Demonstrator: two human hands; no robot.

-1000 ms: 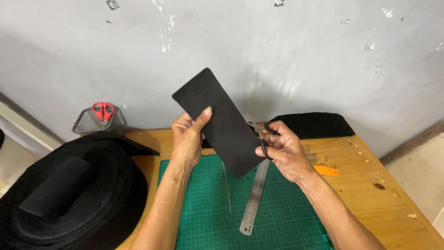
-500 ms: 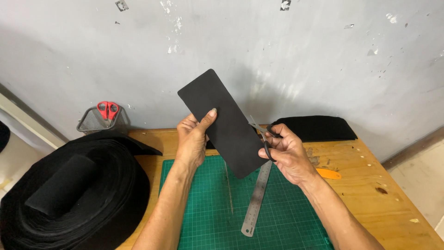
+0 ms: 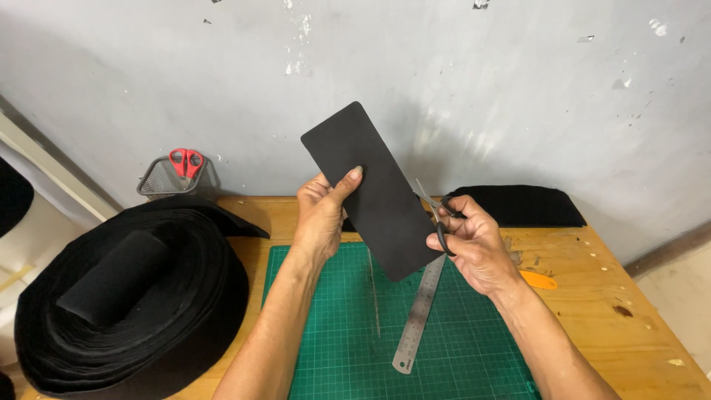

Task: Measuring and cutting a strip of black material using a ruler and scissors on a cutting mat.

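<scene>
A person's left hand pinches a black rectangular sheet, held tilted in the air above a green cutting mat, thumb pressed on its face. The right hand grips black-handled scissors, fingers closed through the loops, blades meeting the sheet's right edge. A steel ruler lies on the mat; a large roll of black material sits to the mat's left.
</scene>
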